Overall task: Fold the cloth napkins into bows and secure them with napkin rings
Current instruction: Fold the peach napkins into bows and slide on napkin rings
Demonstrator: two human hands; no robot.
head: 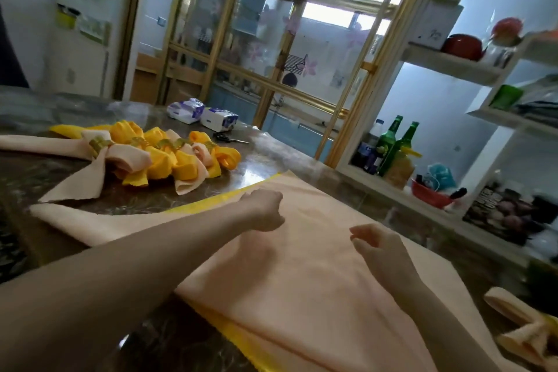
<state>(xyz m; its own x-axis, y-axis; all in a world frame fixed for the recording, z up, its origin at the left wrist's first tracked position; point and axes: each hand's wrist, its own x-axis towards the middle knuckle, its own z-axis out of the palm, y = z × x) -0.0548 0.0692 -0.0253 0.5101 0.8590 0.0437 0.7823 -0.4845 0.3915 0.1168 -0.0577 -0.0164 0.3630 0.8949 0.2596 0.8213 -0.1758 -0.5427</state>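
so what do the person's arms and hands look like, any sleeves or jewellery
Both forearms are bare, no sleeve in view. The left hand and right hand wear no gloves; no ring, watch or bracelet shows, though the picture is a little blurred.

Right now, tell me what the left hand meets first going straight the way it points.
Likely only the spread peach napkin beneath it; the left hand points across it toward its far edge, then the green bottles on the shelf. Depth is unclear.
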